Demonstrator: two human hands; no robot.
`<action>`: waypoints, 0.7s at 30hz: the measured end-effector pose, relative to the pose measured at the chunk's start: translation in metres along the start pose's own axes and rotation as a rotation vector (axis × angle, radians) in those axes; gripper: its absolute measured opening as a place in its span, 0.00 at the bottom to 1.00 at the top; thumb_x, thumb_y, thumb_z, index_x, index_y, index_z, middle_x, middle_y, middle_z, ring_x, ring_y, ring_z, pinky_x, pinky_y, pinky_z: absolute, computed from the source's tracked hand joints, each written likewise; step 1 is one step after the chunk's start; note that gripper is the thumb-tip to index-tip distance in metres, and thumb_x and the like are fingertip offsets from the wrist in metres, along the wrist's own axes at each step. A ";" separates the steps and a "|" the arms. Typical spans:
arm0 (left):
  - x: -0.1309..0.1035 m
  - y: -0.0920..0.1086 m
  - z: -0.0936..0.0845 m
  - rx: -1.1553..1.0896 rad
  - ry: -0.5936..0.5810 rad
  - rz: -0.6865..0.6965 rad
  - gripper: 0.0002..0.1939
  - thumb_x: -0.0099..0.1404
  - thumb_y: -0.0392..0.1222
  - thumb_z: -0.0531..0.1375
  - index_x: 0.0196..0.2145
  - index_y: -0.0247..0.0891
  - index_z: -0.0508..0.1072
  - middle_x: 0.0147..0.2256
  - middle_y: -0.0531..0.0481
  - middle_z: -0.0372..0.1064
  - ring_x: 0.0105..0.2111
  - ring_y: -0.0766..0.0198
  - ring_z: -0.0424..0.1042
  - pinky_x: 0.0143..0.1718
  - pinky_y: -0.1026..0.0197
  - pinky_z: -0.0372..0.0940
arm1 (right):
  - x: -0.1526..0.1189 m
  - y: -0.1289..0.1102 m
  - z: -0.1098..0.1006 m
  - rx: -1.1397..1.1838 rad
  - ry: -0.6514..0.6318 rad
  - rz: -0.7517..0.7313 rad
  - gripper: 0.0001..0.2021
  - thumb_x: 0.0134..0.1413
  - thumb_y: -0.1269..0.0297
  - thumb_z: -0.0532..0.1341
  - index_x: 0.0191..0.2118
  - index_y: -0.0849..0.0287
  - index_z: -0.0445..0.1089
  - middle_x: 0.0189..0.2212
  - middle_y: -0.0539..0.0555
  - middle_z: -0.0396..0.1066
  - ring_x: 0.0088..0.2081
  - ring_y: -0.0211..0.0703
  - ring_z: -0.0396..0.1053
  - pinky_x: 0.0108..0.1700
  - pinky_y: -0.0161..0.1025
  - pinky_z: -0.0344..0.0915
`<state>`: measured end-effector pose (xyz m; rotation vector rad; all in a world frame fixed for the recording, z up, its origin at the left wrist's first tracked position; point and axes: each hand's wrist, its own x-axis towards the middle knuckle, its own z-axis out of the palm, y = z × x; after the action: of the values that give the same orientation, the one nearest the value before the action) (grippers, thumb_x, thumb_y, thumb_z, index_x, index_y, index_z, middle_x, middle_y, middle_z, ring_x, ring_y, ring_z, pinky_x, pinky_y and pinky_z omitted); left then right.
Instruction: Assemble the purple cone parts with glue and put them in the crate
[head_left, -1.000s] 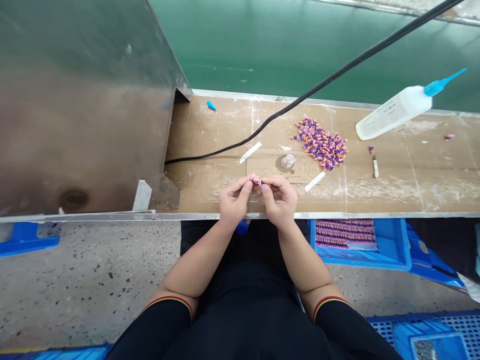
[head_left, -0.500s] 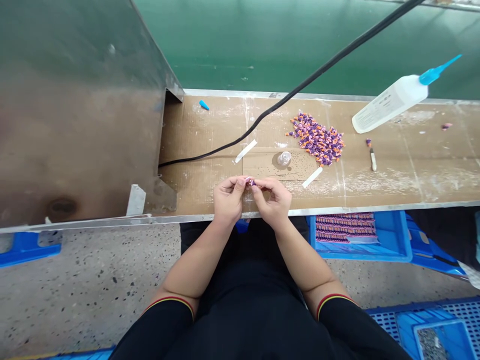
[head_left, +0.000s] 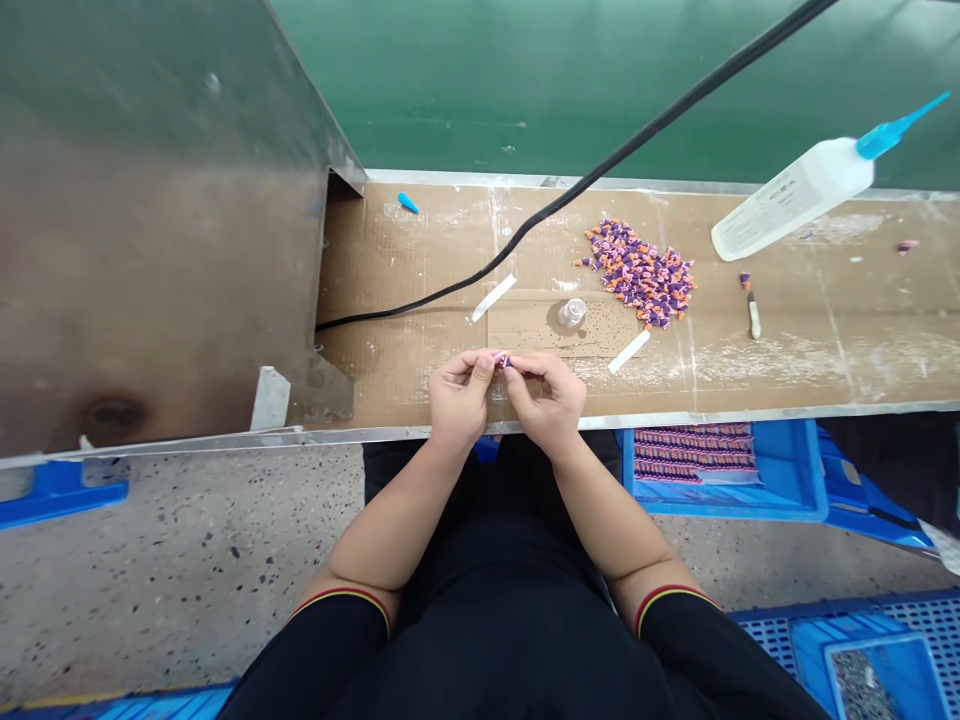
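Observation:
My left hand [head_left: 460, 392] and my right hand [head_left: 549, 397] meet over the front edge of the cardboard-covered bench. Pinched between their fingertips is a small purple and pink piece [head_left: 503, 361]; my fingers partly cover it, and its exact kind is too small to make out. Beyond my hands a small clear cup [head_left: 572, 313] stands on a wet, spotted patch of cardboard. Behind and right of the cup lies a pile of small purple, pink and orange pieces [head_left: 646, 275]. White strips lie on either side, one left [head_left: 494, 297] and one right [head_left: 628, 352].
A black cable [head_left: 517, 238] crosses above the bench. A white bottle with a blue nozzle [head_left: 795, 200] leans at the right, near a small knife-like tool [head_left: 753, 316]. A metal cabinet [head_left: 165, 250] bounds the left. Below the bench edge sits a blue tray [head_left: 784, 460] holding rows of pieces.
Both hands keep their pinch on the small piece with hardly any motion. The view has shifted slightly, so the bench items appear a little higher and farther right.

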<state>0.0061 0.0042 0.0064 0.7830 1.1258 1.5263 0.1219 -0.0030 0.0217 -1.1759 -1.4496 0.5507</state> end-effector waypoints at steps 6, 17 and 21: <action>-0.002 0.000 0.000 0.073 0.001 0.083 0.23 0.63 0.63 0.74 0.34 0.38 0.85 0.36 0.43 0.83 0.38 0.61 0.83 0.44 0.61 0.78 | 0.000 0.000 0.001 -0.030 0.043 -0.061 0.04 0.68 0.61 0.66 0.40 0.50 0.79 0.37 0.53 0.83 0.36 0.46 0.81 0.39 0.46 0.81; -0.007 0.006 0.003 0.209 -0.025 0.288 0.14 0.72 0.52 0.68 0.37 0.39 0.86 0.37 0.44 0.83 0.38 0.61 0.83 0.43 0.61 0.78 | -0.003 0.002 0.005 -0.166 0.133 -0.203 0.04 0.69 0.63 0.66 0.39 0.50 0.78 0.35 0.52 0.83 0.36 0.44 0.82 0.40 0.44 0.82; -0.010 0.004 0.004 0.275 -0.022 0.460 0.07 0.74 0.42 0.67 0.39 0.41 0.85 0.39 0.47 0.83 0.40 0.64 0.83 0.45 0.63 0.77 | -0.004 0.004 0.005 -0.155 0.163 -0.245 0.03 0.69 0.64 0.67 0.40 0.53 0.78 0.35 0.52 0.83 0.36 0.42 0.82 0.39 0.41 0.82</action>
<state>0.0114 -0.0044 0.0121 1.3139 1.2087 1.7483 0.1184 -0.0035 0.0151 -1.1147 -1.4874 0.1722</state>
